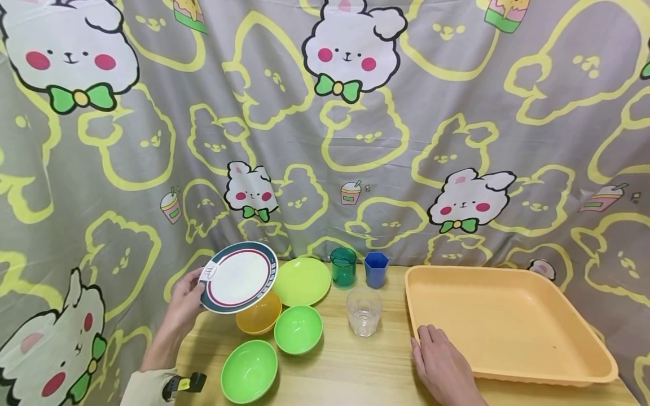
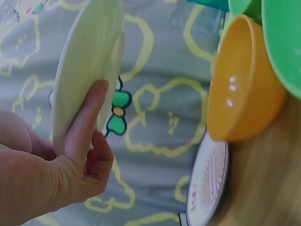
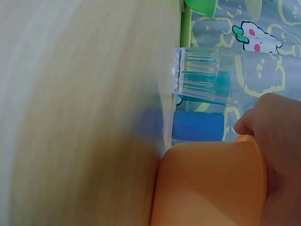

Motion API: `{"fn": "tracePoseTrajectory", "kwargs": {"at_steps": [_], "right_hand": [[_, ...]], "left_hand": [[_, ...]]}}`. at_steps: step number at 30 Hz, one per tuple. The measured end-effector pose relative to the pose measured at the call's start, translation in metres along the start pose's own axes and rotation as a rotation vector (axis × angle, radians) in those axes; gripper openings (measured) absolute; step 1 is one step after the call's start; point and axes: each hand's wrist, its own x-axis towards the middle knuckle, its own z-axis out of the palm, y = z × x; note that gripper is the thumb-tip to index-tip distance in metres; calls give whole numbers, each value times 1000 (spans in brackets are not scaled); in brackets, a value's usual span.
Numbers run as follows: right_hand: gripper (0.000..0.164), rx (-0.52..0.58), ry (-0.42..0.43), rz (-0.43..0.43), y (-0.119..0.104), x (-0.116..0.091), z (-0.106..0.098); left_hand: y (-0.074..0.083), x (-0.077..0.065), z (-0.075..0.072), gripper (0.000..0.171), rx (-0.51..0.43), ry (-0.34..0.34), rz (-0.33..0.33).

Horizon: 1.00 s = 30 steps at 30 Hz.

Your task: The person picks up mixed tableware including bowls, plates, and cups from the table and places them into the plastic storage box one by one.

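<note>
White round plate with dark teal rim and red ring: up off the wooden surface, tilted, held out by the left hand!
Left hand: pinching that plate at its edge, fingers against the pale underside.
Right hand: down on the near-left rim of the wide peach-orange tray; whether its fingers curl round the rim, I cannot tell.
Orange bowl: right of the left hand, partly covered by the raised plate.
Glossy green bowls: a pair, right of the left hand and nearer the wearer.
Flat lime-green plate: farther right of the left hand, past the raised plate.
Clear ribbed tumbler: between the hands, closer to the right one.
Translucent green cup and blue six-sided cup: side by side, beyond the right hand and to its left.
</note>
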Motion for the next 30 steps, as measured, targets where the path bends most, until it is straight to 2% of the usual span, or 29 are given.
{"fn": "tracePoseTrajectory", "kwargs": {"at_steps": [6,16,22,30], "right_hand": [[16,-1,-19,-8,1,0,2],[16,21,-21,-10,1,0,0],[16,11,-15,-28,0,1,0],[20,10,-16,-21,1,0,-1]], "left_hand": [[8,-2,16,53,-49,14,-7],[19,-8,42,49,-138,-1,29],[20,-12,53,49,-161,18,12],[25,-8,71,48,-225,-5,40]]}}
